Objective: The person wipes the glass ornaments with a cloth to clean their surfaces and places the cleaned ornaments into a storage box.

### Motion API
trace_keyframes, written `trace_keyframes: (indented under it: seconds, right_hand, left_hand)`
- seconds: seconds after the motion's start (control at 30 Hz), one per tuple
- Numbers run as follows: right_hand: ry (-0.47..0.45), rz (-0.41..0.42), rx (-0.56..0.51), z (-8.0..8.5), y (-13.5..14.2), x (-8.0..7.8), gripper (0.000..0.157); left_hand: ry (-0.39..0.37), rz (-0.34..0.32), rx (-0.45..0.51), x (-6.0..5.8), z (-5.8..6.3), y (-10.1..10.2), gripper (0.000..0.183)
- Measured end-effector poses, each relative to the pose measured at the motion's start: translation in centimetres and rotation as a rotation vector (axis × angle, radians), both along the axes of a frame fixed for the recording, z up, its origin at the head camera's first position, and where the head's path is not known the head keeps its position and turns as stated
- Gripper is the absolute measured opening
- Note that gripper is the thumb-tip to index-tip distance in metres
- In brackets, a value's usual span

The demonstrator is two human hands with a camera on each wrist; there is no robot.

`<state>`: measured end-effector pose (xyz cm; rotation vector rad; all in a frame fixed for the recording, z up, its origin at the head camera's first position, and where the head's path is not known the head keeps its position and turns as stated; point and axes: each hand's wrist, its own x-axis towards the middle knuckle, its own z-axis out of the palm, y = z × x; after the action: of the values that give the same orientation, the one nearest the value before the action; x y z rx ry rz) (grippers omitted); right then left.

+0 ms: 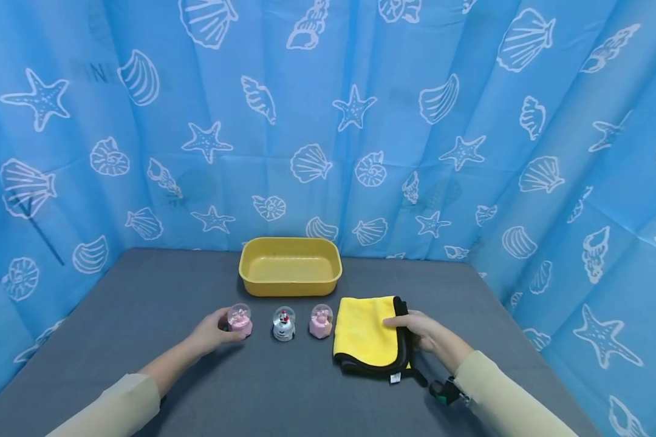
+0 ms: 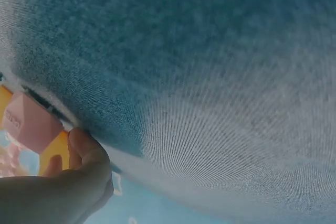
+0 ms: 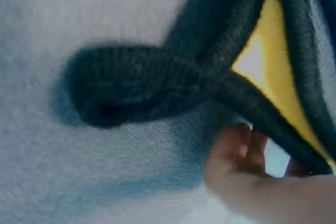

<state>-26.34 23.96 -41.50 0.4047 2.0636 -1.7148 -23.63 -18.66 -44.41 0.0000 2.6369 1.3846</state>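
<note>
My left hand (image 1: 213,332) curls round a pink-based snow globe (image 1: 240,321), thumb in front and fingers behind. In the left wrist view the faceted pink base (image 2: 34,124) shows beside the bent fingers. To its right on the table stand a white-based snow globe (image 1: 283,323) and another pink one (image 1: 321,321). My right hand (image 1: 423,331) grips the right edge of a folded yellow cloth (image 1: 367,331) with black trim. One finger lies over the cloth's top. In the right wrist view its black hanging loop (image 3: 136,85) shows close by the fingers.
A yellow rectangular basin (image 1: 290,290) stands behind the row of globes. The dark grey tabletop (image 1: 284,394) meets a blue shell-patterned curtain (image 1: 317,121) at the back. Near the right cuff is a dark strap (image 1: 445,391).
</note>
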Motion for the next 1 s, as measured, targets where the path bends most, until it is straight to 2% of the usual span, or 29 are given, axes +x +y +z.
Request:
trace_keyframes:
  seconds: [0.17, 0.43, 0.53, 0.8, 1.0]
  right_hand:
    - [-0.015, 0.053, -0.075, 0.4, -0.3, 0.7, 0.039]
    - [-0.012, 0.104, -0.319, 1.8, 0.3, 1.4, 0.032]
    - [0.008, 0.123, -0.358, 2.5, 0.7, 1.7, 0.026]
    - [0.015, 0.094, -0.467, 4.5, 1.2, 2.2, 0.021]
    - [0.007, 0.121, -0.644, 5.9, 1.6, 2.3, 0.016]
  left_hand:
    - [0.003, 0.017, -0.033, -0.1, -0.2, -0.1, 0.068]
    - [0.027, 0.041, -0.075, -0.5, -0.9, -0.2, 0.061]
    - [0.009, 0.046, -0.044, -0.5, -0.9, -0.3, 0.061]
    - [-0.038, 0.053, 0.057, -0.6, -0.5, -0.6, 0.061]
    - [-0.065, 0.085, 0.107, 0.3, 0.6, -0.8, 0.066]
